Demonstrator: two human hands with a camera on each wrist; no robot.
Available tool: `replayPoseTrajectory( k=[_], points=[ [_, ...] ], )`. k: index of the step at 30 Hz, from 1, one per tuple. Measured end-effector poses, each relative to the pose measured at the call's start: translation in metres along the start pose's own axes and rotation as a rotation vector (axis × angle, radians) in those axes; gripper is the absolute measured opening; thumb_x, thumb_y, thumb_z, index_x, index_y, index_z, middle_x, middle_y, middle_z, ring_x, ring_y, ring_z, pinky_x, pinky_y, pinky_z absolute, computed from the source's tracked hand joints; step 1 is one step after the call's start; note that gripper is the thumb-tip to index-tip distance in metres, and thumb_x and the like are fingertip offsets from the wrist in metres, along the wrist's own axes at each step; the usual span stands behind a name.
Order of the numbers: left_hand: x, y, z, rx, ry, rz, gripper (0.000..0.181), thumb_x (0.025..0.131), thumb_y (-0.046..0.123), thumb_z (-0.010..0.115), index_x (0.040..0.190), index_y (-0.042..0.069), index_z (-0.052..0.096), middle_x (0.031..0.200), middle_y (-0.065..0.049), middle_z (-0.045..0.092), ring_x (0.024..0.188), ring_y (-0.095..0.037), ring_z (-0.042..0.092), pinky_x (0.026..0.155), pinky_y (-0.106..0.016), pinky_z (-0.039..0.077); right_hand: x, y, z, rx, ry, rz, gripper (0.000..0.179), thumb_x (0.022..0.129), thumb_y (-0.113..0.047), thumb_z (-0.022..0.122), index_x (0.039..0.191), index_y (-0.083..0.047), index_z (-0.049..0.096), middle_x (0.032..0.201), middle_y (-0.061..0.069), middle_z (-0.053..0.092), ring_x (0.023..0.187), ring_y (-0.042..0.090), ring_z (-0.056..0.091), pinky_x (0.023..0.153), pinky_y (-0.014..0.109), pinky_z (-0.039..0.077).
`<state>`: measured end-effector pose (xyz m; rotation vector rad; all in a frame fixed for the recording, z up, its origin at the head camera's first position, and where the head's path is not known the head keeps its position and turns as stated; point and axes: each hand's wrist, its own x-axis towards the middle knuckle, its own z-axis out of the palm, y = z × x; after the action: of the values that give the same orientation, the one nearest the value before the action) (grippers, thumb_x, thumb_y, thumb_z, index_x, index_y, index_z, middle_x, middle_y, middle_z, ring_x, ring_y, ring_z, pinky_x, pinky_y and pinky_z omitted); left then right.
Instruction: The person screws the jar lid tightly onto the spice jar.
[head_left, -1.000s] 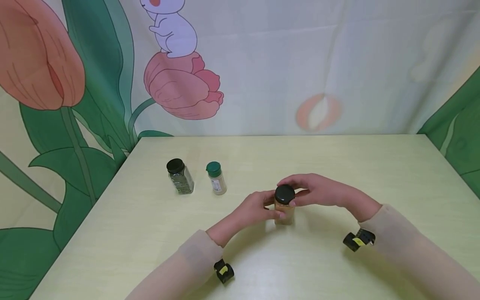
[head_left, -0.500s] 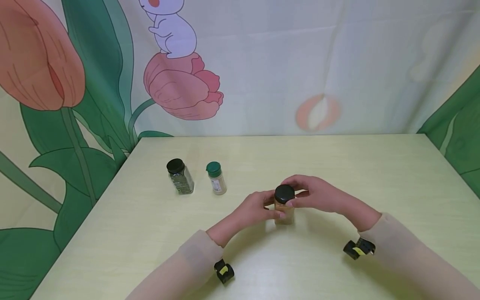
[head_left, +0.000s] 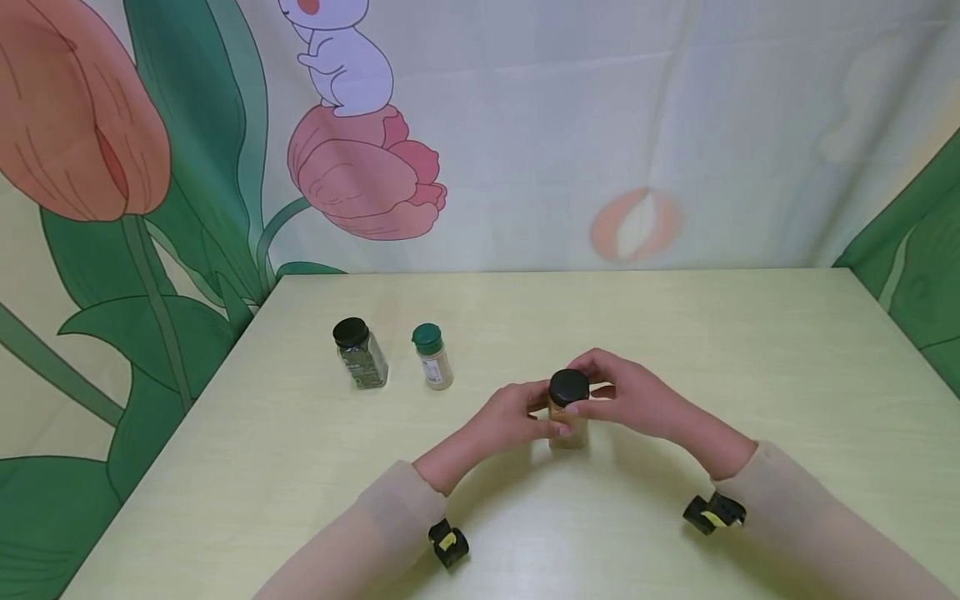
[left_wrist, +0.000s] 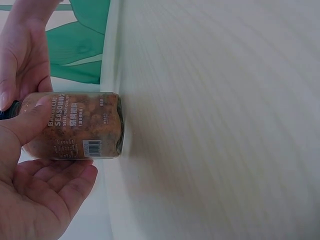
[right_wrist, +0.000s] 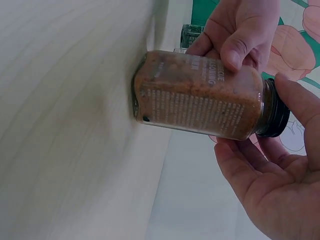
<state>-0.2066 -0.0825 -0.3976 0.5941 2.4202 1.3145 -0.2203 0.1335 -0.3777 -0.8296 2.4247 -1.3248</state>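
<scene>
A glass jar of barbecue seasoning (head_left: 573, 433) stands upright on the table, with a black lid (head_left: 569, 387) on top. My left hand (head_left: 510, 421) grips the body, its thumb lying across the printed label in the left wrist view. From the other side my right hand (head_left: 633, 402) holds the lid end. In the right wrist view its thumb touches the edge of the black lid (right_wrist: 276, 111). The other fingers pass behind the jar near its shoulder and are partly hidden. Reddish-brown seasoning (right_wrist: 195, 95) fills most of the glass.
Left of the hands, a jar of dried green herbs (head_left: 363, 358) with a black lid stands on the table (head_left: 262, 467). Beside it is a small shaker bottle (head_left: 435, 367) with a green cap. A printed cloth (head_left: 525, 150) hangs behind the table's far edge.
My right hand has turned about the lid: its wrist has swung toward me and its thumb has moved left. The left hand and the jar have stayed in place.
</scene>
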Motion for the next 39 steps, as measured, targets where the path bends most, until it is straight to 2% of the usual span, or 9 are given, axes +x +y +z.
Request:
replayPoseTrajectory(
  k=[11,21,24,28,34,39],
  points=[
    [-0.001,-0.001,0.001,-0.007,0.006,0.001,0.049,0.094,0.016,0.075,0.139,0.004,0.061,0.142,-0.017,0.065,0.138,-0.036,0.058,0.118,-0.051,0.045,-0.004,0.0,0.013,0.005,0.125,0.013,0.039,0.091,-0.015,0.079,0.12,0.0,0.058,0.12,0.015,0.068,0.117,0.031,0.066,0.104,0.042,0.057],
    [-0.002,-0.001,0.002,-0.019,0.014,-0.001,0.05,0.095,0.016,0.074,0.141,0.004,0.059,0.145,-0.017,0.063,0.139,-0.037,0.056,0.118,-0.051,0.045,-0.007,-0.003,0.016,-0.008,0.155,0.031,0.043,0.09,-0.021,0.08,0.121,-0.001,0.058,0.121,0.014,0.069,0.118,0.031,0.066,0.105,0.051,0.055],
    [-0.002,0.0,0.002,-0.015,0.014,-0.006,0.051,0.095,0.017,0.073,0.142,0.003,0.058,0.144,-0.018,0.063,0.139,-0.038,0.056,0.118,-0.052,0.045,-0.007,-0.004,0.013,-0.019,0.114,0.035,0.055,0.091,-0.021,0.08,0.131,0.003,0.053,0.125,0.018,0.068,0.12,0.035,0.065,0.106,0.051,0.055],
    [-0.001,-0.002,0.002,-0.01,0.011,-0.013,0.051,0.095,0.017,0.073,0.142,0.003,0.058,0.144,-0.018,0.063,0.139,-0.038,0.056,0.118,-0.053,0.044,-0.006,-0.005,0.004,-0.028,0.011,0.032,0.069,0.093,-0.023,0.078,0.145,0.007,0.043,0.136,0.024,0.063,0.129,0.041,0.06,0.106,0.054,0.054],
    [-0.001,-0.003,0.003,-0.033,0.01,-0.013,0.051,0.095,0.017,0.074,0.142,0.003,0.059,0.145,-0.017,0.062,0.14,-0.037,0.055,0.119,-0.052,0.044,-0.004,-0.004,-0.01,-0.005,-0.114,0.011,0.069,0.096,-0.023,0.074,0.15,0.003,0.041,0.143,0.024,0.059,0.136,0.042,0.055,0.107,0.05,0.054],
    [-0.001,-0.003,0.004,-0.035,0.014,-0.006,0.052,0.095,0.016,0.074,0.142,0.002,0.058,0.145,-0.018,0.062,0.14,-0.037,0.056,0.118,-0.051,0.045,-0.003,-0.005,-0.016,0.018,-0.175,-0.02,0.064,0.098,-0.019,0.071,0.151,0.002,0.041,0.145,0.026,0.057,0.138,0.045,0.053,0.107,0.046,0.055]
  ],
)
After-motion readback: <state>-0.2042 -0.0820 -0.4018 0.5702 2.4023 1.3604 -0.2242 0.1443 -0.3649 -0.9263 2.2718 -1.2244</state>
